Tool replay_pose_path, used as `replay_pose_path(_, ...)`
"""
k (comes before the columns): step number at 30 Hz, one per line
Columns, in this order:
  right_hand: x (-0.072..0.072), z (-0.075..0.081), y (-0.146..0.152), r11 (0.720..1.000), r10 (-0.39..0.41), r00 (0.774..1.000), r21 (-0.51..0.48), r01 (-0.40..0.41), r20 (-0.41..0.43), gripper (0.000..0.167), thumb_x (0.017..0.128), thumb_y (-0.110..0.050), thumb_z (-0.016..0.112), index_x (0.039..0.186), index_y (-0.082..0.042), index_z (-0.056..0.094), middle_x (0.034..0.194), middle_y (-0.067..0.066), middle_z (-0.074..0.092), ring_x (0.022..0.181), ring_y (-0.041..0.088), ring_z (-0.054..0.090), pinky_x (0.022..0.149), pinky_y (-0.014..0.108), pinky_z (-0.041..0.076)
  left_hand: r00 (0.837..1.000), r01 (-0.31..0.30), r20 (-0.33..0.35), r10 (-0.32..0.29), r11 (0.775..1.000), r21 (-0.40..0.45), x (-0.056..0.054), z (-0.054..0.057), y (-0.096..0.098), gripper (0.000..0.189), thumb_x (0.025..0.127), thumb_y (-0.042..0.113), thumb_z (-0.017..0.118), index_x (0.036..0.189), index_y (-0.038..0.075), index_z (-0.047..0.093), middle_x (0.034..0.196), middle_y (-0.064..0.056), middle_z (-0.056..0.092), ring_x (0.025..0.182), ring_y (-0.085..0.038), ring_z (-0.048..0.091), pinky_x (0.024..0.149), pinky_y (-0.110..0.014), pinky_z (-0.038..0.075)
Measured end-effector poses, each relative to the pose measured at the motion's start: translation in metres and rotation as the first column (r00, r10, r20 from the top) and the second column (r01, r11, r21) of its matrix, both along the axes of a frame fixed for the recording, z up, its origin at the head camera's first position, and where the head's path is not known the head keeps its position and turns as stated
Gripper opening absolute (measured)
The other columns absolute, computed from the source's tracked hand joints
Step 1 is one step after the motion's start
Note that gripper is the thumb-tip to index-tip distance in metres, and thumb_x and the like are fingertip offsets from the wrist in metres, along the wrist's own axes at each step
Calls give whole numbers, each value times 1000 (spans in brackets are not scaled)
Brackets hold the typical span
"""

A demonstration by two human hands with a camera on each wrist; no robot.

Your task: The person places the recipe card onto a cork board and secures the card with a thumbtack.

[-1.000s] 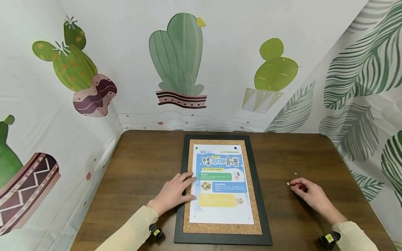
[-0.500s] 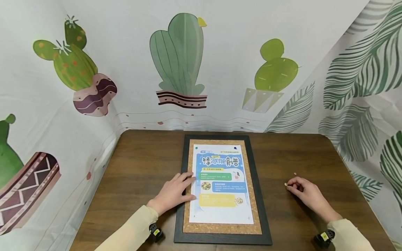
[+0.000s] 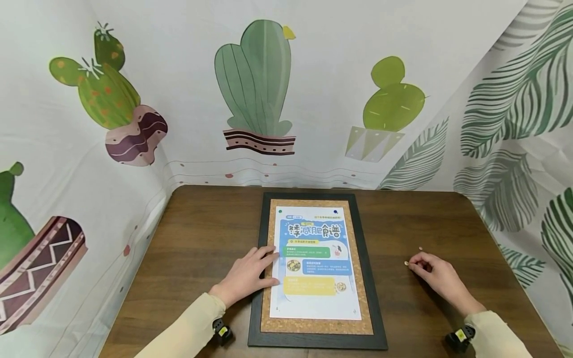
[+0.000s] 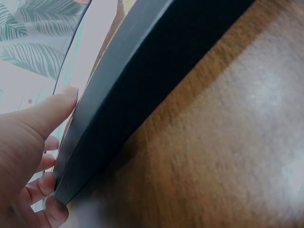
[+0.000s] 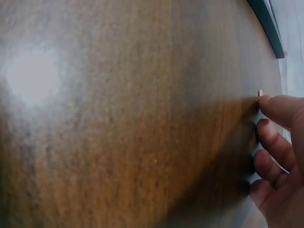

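A printed poster (image 3: 313, 303) lies on a black-framed cork board (image 3: 320, 325), with a green pin (image 3: 280, 211) and a blue pin (image 3: 335, 211) at its upper corners. My left hand (image 3: 246, 276) rests over the board's left side, its fingertips and thumb on the poster's left edge. To the right of the board, my right hand (image 3: 440, 278) pinches a small pale thumbtack (image 3: 406, 263) between thumb and forefinger, low over the table. In the right wrist view the thumbtack (image 5: 260, 93) shows only as a small sliver at the fingertips.
Another tiny tack-like piece (image 3: 420, 248) lies on the brown wooden table (image 3: 206, 219), just beyond the right hand. Behind the table hangs a white cloth (image 3: 322, 89) printed with cacti and leaves. Each wrist carries a small black camera.
The right hand has shifted slightly left, and the thumbtack at its fingertips has moved with it. The left hand, the board and the poster stay where they were.
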State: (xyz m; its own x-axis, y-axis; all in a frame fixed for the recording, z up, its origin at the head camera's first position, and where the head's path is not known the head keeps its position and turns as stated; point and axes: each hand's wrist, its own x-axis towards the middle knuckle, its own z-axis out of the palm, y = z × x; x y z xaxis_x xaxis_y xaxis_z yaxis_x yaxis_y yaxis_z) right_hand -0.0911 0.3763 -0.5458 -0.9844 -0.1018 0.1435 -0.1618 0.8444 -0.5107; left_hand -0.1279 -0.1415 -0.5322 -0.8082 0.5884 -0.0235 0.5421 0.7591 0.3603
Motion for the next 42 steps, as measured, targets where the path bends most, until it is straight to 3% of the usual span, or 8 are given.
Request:
replay_pose_path(8,-1,-1,1,1000,-22,1000,-16,22,21,13,91,-5,79,95,-13,69,78,-9,58,67,0,46,60,25,40,1000,-4,14,4,1000,4,-1,0,0,73,92,55,75,149,12,59,156,-7,50,120,-23,54,79,-38,54)
replay_pose_path(25,-5,-1,-3,1000,-11,1000,18,11,15,13,91,-9,80,94,-19,72,77,-11,55,68,0,45,63,26,38,1000,-11,18,11,1000,-4,0,0,1,74,92,56,75,149,13,59,155,-7,51,119,-22,54,77,-37,53)
replay_pose_path(36,-7,0,-5,1000,-16,996,-12,17,84,5,97,-12,75,94,-9,73,78,-7,62,67,2,46,63,27,40,1000,-6,17,6,1000,-13,0,1,1,74,92,56,75,150,13,58,155,-7,51,121,-23,54,77,-39,54)
replay_pose_path(42,-8,1,-5,999,-22,999,-31,24,44,7,94,-8,77,92,-13,72,78,-7,63,67,1,47,62,26,41,1000,-7,16,7,1000,-13,0,1,0,74,92,57,75,150,14,59,155,-6,51,121,-23,54,77,-39,54)
